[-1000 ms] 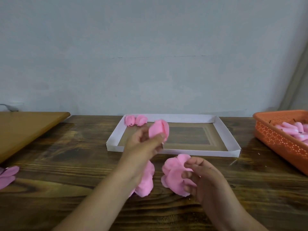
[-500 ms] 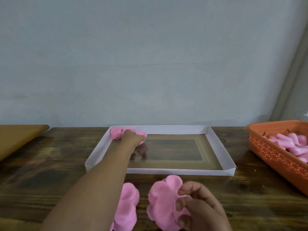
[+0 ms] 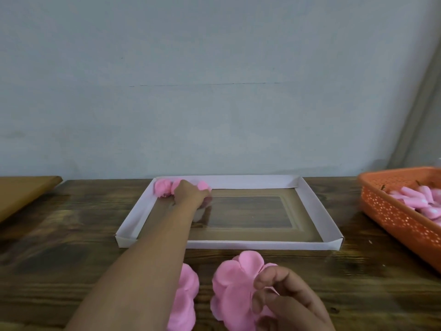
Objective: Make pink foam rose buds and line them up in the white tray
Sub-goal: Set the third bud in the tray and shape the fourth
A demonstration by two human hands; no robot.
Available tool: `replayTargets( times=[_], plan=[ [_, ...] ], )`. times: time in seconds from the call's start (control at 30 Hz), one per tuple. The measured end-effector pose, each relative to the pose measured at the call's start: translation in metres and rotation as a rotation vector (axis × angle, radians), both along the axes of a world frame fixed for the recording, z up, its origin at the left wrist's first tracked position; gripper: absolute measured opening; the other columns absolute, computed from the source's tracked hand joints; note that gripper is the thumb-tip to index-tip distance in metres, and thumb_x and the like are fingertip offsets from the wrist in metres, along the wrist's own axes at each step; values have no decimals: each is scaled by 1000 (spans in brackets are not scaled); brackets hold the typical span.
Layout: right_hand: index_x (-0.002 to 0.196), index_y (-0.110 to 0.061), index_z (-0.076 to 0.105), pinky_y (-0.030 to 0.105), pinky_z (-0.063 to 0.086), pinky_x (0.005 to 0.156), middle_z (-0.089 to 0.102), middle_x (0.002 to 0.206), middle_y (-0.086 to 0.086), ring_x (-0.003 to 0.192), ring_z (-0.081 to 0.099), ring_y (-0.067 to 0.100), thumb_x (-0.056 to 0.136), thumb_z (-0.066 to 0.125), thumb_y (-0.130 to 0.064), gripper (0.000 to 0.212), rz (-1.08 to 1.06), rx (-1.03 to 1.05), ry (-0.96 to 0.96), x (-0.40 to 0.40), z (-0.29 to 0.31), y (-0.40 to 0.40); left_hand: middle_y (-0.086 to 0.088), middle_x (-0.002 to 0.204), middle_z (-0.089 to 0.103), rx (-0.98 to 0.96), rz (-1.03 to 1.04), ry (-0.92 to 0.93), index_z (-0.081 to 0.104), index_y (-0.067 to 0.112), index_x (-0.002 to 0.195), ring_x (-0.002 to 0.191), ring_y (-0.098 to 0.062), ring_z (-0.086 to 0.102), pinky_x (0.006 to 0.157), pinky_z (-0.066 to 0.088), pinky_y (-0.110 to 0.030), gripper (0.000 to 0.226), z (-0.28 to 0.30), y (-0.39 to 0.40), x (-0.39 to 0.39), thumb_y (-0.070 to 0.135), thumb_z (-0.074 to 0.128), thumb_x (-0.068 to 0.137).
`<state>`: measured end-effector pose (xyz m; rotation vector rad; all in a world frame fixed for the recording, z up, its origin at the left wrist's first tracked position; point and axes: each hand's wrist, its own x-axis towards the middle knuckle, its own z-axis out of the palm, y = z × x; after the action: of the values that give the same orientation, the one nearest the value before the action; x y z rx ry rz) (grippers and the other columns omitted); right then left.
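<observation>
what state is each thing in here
white tray: mostly empty, buds only at its far left corner
rose buds: lined up, third under the left hand
petal stack: pinched by the right hand
loose petals: flat on the table
orange basket: holds pink pieces

three pink foam rose buds [image 3: 162, 188] are lined along the far left wall inside the white tray [image 3: 312, 201]; loose pink foam petals [image 3: 235, 287] are spread just before the tray's near wall.
</observation>
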<state>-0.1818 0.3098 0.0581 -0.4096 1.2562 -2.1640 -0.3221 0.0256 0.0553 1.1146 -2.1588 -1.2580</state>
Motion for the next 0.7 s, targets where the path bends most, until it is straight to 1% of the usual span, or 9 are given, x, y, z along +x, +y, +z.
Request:
replayTargets(
  times=[0.07, 0.17, 0.27, 0.37, 0.43, 0.47, 0.53, 0.6, 0.7],
  plan=[
    [63, -1, 71, 28, 37, 41, 62, 65, 20, 49, 53, 24, 63, 62, 25, 27, 0, -5, 29, -1, -2, 1, -9, 73, 66, 29, -10, -30, 56, 7, 67, 64, -23, 63, 50, 43, -19, 28, 2, 1, 3, 13, 75, 87],
    [62, -3, 71, 30, 38, 40, 63, 63, 15, 50, 53, 24, 85, 41, 25, 47, -73, 13, 47, -3, -9, 1, -12, 85, 77, 76, -54, -44, 58, 10, 65, 77, -29, 73, 65, 47, -29, 25, 9, 2, 11, 15, 67, 87],
    [65, -4, 72, 29, 41, 39, 62, 61, 16, 49, 53, 24, 86, 40, 25, 48, -78, 20, 66, -4, -11, 1, -6, 89, 64, -11, -87, -172, 57, 18, 80, 81, -27, 61, 77, 49, -31, 17, 18, -4, 26, 32, 64, 85],
    [67, -7, 72, 29, 42, 41, 61, 62, 14, 49, 53, 21, 85, 51, 22, 39, -99, 48, 124, -7, -15, 2, -10, 100, 65, -55, -133, -73, 60, 18, 92, 100, -33, 68, 94, 58, -42, 9, 17, -17, 32, 10, 65, 92],
    [69, -9, 70, 28, 41, 42, 59, 61, 14, 48, 51, 21, 73, 65, 8, 18, -111, 82, 167, -7, -14, 2, -13, 97, 67, -66, -112, -24, 64, 17, 94, 96, -29, 67, 87, 59, -38, 17, 17, -22, 38, 1, 57, 95],
    [71, -9, 69, 28, 39, 43, 58, 60, 14, 46, 49, 21, 68, 63, 1, 12, -122, 101, 182, -8, -14, 2, -13, 92, 67, -57, -103, -5, 66, 16, 92, 90, -27, 65, 77, 57, -33, 18, 18, -23, 42, 1, 56, 96],
    [72, -11, 67, 29, 35, 44, 58, 62, 13, 44, 46, 21, 68, 61, 2, 14, -163, 109, 215, -10, -14, 3, -9, 81, 63, -12, -77, 61, 66, 14, 91, 76, -24, 61, 60, 45, -26, 17, 25, -23, 50, 1, 56, 94],
    [71, -15, 67, 28, 33, 44, 60, 67, 9, 43, 44, 21, 67, 59, 2, 19, -215, 93, 228, -12, -13, 5, -7, 79, 61, 8, -62, 108, 68, 14, 101, 70, -22, 59, 55, 40, -23, 21, 34, -22, 62, -1, 56, 92],
    [73, -20, 68, 26, 32, 42, 53, 61, 5, 45, 42, 19, 74, 64, -1, 19, -257, 91, 267, -14, -12, 8, -5, 82, 60, -5, -71, 164, 68, 16, 98, 59, -14, 55, 41, 37, -16, 21, 47, -15, 91, -1, 59, 90]
  ],
)
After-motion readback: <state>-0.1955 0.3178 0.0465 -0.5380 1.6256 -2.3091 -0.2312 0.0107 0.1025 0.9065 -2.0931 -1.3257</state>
